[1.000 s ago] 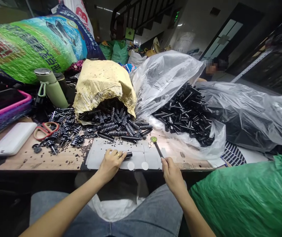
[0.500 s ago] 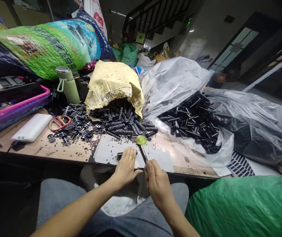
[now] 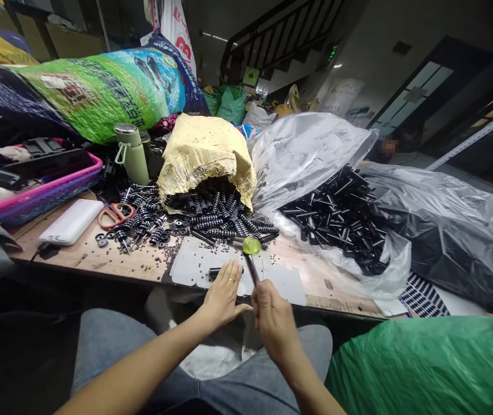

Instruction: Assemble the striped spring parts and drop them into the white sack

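My right hand [image 3: 275, 314] is wrapped round the handle of a small hammer [image 3: 251, 246] with a translucent yellow-green face. The hammer's head is raised beside the fingertips of my left hand. My left hand [image 3: 223, 294], with a ring on one finger, lies flat with fingers stretched out over a short black tube [image 3: 214, 272]. Part of the tube is hidden under the fingers. Beneath it is a grey-white board [image 3: 281, 282] at the table's front edge, with tiny dark rings scattered over it.
A yellow sack [image 3: 207, 144] spills ribbed black-and-white rollers [image 3: 212, 222]. Right of it, a clear plastic bag [image 3: 315, 150] holds black tubes [image 3: 337, 219]. Scissors [image 3: 116, 215], a white power bank [image 3: 71, 222], a green flask [image 3: 133, 155] and a pink-rimmed basket [image 3: 52, 187] stand left. A green sack [image 3: 428, 363] sits front right.
The view has shifted slightly, so the table's things appear a little further right and lower. My left hand stays flat on the tube, and my right hand keeps hold of the hammer.
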Tool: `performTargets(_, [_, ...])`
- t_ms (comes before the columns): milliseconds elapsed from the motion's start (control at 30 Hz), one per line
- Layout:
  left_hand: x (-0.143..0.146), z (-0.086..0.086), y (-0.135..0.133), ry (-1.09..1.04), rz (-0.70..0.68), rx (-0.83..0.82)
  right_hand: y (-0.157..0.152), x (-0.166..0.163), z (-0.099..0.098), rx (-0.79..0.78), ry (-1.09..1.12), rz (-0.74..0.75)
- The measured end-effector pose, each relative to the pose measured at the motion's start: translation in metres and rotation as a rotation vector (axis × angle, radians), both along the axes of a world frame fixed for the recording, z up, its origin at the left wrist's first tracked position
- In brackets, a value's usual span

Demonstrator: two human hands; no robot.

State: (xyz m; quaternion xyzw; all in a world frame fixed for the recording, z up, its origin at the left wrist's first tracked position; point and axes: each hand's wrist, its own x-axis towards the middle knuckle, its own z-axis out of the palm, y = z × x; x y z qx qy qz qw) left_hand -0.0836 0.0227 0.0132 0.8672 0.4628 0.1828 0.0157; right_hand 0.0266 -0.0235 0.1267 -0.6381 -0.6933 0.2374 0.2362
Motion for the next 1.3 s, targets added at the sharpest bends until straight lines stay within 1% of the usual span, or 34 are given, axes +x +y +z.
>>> performTargets(100, [0.001, -0.006, 0.007, 0.055, 0.004, 0.012, 0.002, -0.015, -0.025, -0.057, -0.214, 0.140])
performTargets(167, [0.000, -0.003, 0.015, 0.075, 0.020, -0.001, 0.004, -0.016, -0.035, -0.105, -0.248, 0.217])
performTargets(200, [0.000, 0.001, 0.019, 0.076, 0.033, -0.023, 0.006, -0.012, -0.036, -0.110, -0.230, 0.214])
performTargets(233, [-0.001, 0.007, 0.021, 0.070, 0.051, -0.047, 0.008, -0.004, -0.036, -0.108, -0.209, 0.173])
performTargets(300, [-0.004, 0.021, 0.018, 0.036, 0.092, -0.074, 0.016, 0.020, -0.030, -0.100, -0.191, 0.027])
performTargets(367, [-0.006, 0.030, 0.007, -0.022, 0.078, -0.062, 0.028, 0.054, -0.026, -0.091, -0.242, -0.143])
performTargets(400, [-0.008, 0.032, -0.001, -0.052, 0.049, -0.055, 0.034, 0.073, -0.027, -0.092, -0.292, -0.213])
performTargets(433, [-0.009, 0.031, -0.010, -0.073, -0.001, -0.054, 0.041, 0.092, -0.029, -0.091, -0.355, -0.271])
performTargets(500, [-0.010, 0.025, -0.024, -0.096, -0.085, -0.062, 0.053, 0.127, -0.040, -0.100, -0.473, -0.349])
performTargets(567, [-0.012, 0.016, -0.034, -0.102, -0.109, -0.063, 0.062, 0.156, -0.054, -0.131, -0.555, -0.398])
performTargets(633, [-0.014, 0.010, -0.038, -0.104, -0.095, -0.067, 0.067, 0.174, -0.066, -0.152, -0.600, -0.426])
performTargets(667, [-0.016, 0.009, -0.037, -0.106, -0.091, -0.069, 0.069, 0.180, -0.071, -0.139, -0.620, -0.432])
performTargets(733, [-0.024, 0.014, -0.028, -0.094, -0.080, -0.058, 0.072, 0.186, -0.077, -0.035, -0.662, -0.436])
performTargets(800, [-0.037, 0.026, -0.006, -0.045, 0.022, -0.022, 0.075, 0.183, -0.079, 0.131, -0.694, -0.428])
performTargets(867, [-0.056, 0.038, 0.026, 0.039, 0.184, 0.025, 0.078, 0.175, -0.080, 0.266, -0.672, -0.387])
performTargets(900, [-0.066, 0.042, 0.044, 0.076, 0.229, 0.045, 0.080, 0.168, -0.079, 0.305, -0.636, -0.348])
performTargets(933, [-0.076, 0.045, 0.062, 0.110, 0.244, 0.051, 0.081, 0.160, -0.079, 0.327, -0.590, -0.300])
performTargets(1000, [-0.092, 0.047, 0.091, 0.162, 0.210, 0.042, 0.083, 0.142, -0.077, 0.347, -0.491, -0.206])
performTargets(1033, [-0.098, 0.046, 0.101, 0.176, 0.184, 0.040, 0.084, 0.132, -0.075, 0.351, -0.447, -0.165])
performTargets(1100, [-0.104, 0.045, 0.112, 0.166, 0.142, 0.050, 0.083, 0.111, -0.071, 0.357, -0.372, -0.101])
performTargets(1167, [-0.107, 0.048, 0.114, 0.073, 0.133, 0.061, 0.083, 0.088, -0.065, 0.359, -0.299, -0.043])
performTargets(1200, [-0.107, 0.051, 0.112, -0.020, 0.147, 0.044, 0.083, 0.075, -0.061, 0.361, -0.261, -0.009])
performTargets(1233, [-0.107, 0.055, 0.110, -0.145, 0.164, -0.005, 0.083, 0.063, -0.057, 0.368, -0.223, 0.029])
performTargets(1267, [-0.106, 0.059, 0.108, -0.299, 0.181, -0.092, 0.084, 0.049, -0.051, 0.382, -0.191, 0.069])
performTargets(1300, [-0.105, 0.064, 0.105, -0.470, 0.192, -0.214, 0.087, 0.036, -0.046, 0.401, -0.168, 0.112])
